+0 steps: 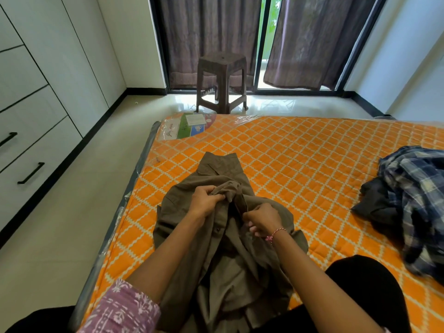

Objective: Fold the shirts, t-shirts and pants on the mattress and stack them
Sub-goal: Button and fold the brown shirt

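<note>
Both hands, left hand (206, 200) and right hand (263, 219), gripping rumpled olive shirt (223, 236) on orange mattress (300, 164); plaid shirt heap (413, 195) well apart, rightward.

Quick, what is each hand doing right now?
Left hand: grips a bunch of the brown shirt.
Right hand: pinches the same shirt's fabric.

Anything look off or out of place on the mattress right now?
Nothing damaged or spilled. The plaid shirt and a dark garment lie in a crumpled, unfolded heap at the right edge of the mattress. Both hands grip the bunched olive shirt.
</note>
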A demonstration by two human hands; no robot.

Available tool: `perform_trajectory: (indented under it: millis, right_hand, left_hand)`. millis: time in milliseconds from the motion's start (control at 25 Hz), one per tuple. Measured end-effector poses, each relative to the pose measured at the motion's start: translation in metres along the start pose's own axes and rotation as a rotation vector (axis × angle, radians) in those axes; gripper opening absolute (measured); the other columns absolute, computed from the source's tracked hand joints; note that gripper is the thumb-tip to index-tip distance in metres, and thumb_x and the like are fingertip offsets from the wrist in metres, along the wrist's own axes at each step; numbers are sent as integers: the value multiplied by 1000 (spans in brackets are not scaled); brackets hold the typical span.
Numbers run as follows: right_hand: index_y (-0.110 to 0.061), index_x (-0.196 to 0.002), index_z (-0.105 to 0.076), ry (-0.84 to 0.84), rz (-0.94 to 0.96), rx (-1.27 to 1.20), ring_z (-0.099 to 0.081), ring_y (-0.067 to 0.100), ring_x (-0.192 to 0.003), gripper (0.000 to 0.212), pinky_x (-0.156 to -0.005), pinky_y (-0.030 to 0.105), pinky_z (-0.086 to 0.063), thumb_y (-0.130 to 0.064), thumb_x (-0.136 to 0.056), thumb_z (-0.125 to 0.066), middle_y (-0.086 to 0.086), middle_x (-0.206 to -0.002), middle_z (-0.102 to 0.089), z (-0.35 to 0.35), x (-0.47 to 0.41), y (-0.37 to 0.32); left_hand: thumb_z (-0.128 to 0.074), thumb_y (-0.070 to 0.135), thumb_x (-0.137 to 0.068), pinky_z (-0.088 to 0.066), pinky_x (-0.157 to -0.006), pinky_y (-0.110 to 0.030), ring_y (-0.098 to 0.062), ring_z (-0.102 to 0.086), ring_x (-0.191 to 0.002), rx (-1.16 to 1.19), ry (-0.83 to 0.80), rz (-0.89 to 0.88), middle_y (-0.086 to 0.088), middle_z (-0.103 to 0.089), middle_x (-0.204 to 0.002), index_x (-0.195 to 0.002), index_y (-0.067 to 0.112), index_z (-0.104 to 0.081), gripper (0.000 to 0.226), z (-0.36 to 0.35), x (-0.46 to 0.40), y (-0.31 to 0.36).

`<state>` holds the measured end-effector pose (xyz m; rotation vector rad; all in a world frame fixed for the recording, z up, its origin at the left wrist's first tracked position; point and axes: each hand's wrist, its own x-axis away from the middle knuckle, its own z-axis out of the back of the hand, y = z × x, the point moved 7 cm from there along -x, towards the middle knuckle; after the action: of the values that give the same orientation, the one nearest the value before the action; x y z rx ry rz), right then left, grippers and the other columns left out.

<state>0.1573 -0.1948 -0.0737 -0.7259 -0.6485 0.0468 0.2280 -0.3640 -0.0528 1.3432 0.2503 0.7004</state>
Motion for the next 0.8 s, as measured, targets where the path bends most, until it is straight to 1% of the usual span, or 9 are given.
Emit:
perform_trajectory:
  millis: [80,120,240,320,400,480,600,680,800]
  right_hand:
    - [-14,-72,-67,91,51,51,-62,22,-61,18,-57,31,-53,-13,-85,-56,6,-70,-68,0,4,-4]
    - [-18,-71,-67,127,83,-6,-62,23,-65,20,-60,33,-53,-10,-85,-55,6,-73,-68,1,5,-7]
    - [-13,-66,-58,164,116,-420,-52,25,-65,21,-60,37,-42,-9,-84,-49,9,-69,-59,12,9,-14]
    - [-9,-69,-52,154,70,-623,-46,24,-65,20,-58,35,-34,-10,-87,-44,10,-67,-51,20,12,-12]
    - [-6,-75,-52,97,67,-641,-45,23,-66,19,-57,32,-33,-10,-91,-42,16,-70,-48,22,15,-14]
    - [1,-82,-60,24,96,-695,-55,25,-70,23,-62,31,-43,-12,-95,-46,23,-77,-57,17,21,-17]
    - [-1,-89,-70,-212,181,-911,-69,22,-80,13,-69,28,-56,-10,-91,-60,13,-86,-72,6,32,-30]
    - [-4,-86,-72,-250,280,-830,-70,20,-80,10,-70,26,-57,-1,-87,-63,10,-84,-74,4,37,-36]
    - [-22,-73,-73,32,387,-561,-68,21,-85,21,-81,35,-55,-6,-84,-68,5,-81,-73,11,31,-37]
  left_hand:
    - [-65,5,-85,-52,-76,-34,-19,-62,-81,8,-14,15,-8,-67,-82,-75,15,-68,14,0,4,-1]
    - [-64,3,-86,-52,-75,-32,-18,-62,-80,32,-27,30,-7,-67,-82,-76,15,-68,16,-1,7,0]
    - [-61,1,-87,-52,-66,-23,-14,-63,-75,171,-65,116,-3,-67,-79,-80,16,-68,18,0,12,0]
    - [-66,7,-85,-54,-61,-21,-15,-66,-68,209,-124,176,-4,-70,-75,-81,12,-71,8,-1,15,1]
    - [-73,14,-81,-55,-61,-20,-14,-68,-65,175,-167,161,-5,-72,-74,-82,7,-72,7,-5,18,6]
    - [-72,14,-82,-54,-59,-18,-13,-66,-64,144,-110,135,-5,-71,-75,-83,6,-72,8,-6,18,10]
    - [-67,12,-86,-52,-55,-18,-14,-64,-62,179,-43,157,-6,-69,-74,-82,7,-71,8,-6,19,15]
    - [-66,14,-87,-52,-56,-20,-15,-64,-63,137,-52,178,-6,-69,-73,-78,10,-69,10,-5,18,18]
    - [-66,17,-87,-52,-60,-21,-14,-65,-65,73,-108,180,-4,-69,-75,-77,12,-68,12,-7,16,19]
